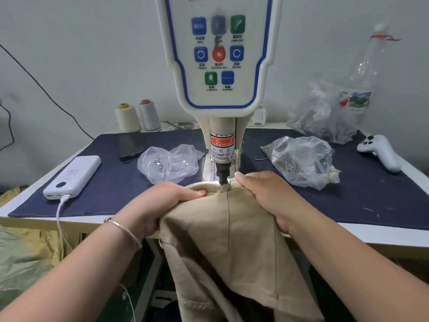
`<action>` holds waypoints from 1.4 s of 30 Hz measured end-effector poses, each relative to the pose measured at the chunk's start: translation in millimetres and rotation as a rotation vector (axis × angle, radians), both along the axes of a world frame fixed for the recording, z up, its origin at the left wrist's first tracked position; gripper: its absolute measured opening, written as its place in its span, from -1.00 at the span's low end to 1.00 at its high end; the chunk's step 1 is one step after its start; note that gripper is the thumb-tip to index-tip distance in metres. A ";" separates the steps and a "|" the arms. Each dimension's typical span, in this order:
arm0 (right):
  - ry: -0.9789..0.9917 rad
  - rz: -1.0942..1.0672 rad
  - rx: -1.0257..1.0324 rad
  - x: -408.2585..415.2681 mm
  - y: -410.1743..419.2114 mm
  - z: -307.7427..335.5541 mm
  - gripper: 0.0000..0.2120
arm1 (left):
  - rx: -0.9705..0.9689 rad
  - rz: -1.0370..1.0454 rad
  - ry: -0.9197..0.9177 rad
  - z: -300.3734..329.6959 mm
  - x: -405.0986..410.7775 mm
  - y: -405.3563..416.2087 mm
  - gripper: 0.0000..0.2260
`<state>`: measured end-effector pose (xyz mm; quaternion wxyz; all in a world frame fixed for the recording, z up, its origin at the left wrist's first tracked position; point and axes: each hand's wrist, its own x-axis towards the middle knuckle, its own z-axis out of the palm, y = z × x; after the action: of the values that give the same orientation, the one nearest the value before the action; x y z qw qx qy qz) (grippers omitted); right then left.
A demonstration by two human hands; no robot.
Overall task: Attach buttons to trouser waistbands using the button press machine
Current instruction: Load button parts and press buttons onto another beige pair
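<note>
Hands gripping beige trousers (232,240) — waistband sitting under press machine (220,66) punch (223,176) at bench (348,233) front. L hand (162,205) fingers curling round fabric; R hand (267,196) clutching likewise — thumb lying beside punch.

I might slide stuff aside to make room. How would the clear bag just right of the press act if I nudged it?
The clear bag would probably crumple rather than slide whole: its film is thin and wrinkled. Small dark pieces lie in the bottom, so it likely drags on the dark cloth and its contents shift. It seems unlikely to roll.
</note>
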<state>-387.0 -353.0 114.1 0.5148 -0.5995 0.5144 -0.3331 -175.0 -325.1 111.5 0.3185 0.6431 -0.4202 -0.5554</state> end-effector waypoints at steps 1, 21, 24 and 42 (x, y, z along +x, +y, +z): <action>0.017 -0.007 0.002 1.4 -4.0 0.3 -0.60 | -0.007 0.003 -0.019 1.2 -0.2 -4.4 -0.77; 0.058 0.074 -0.085 -6.8 -30.6 -25.9 -0.48 | -0.195 -0.098 -0.307 -24.4 0.4 -29.9 -0.48; -0.061 0.111 0.064 -11.4 -37.0 -20.2 -0.51 | -0.184 -0.134 -0.141 -16.3 2.6 -31.5 -0.64; 0.040 0.094 -0.098 -8.2 -33.0 -41.2 -0.48 | -0.307 -0.146 -0.228 -41.6 14.9 -31.4 -0.58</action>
<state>-395.3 -386.0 72.9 0.4897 -0.6539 0.4789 -0.3213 -160.1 -356.5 69.9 0.3219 0.6135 -0.5788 -0.4301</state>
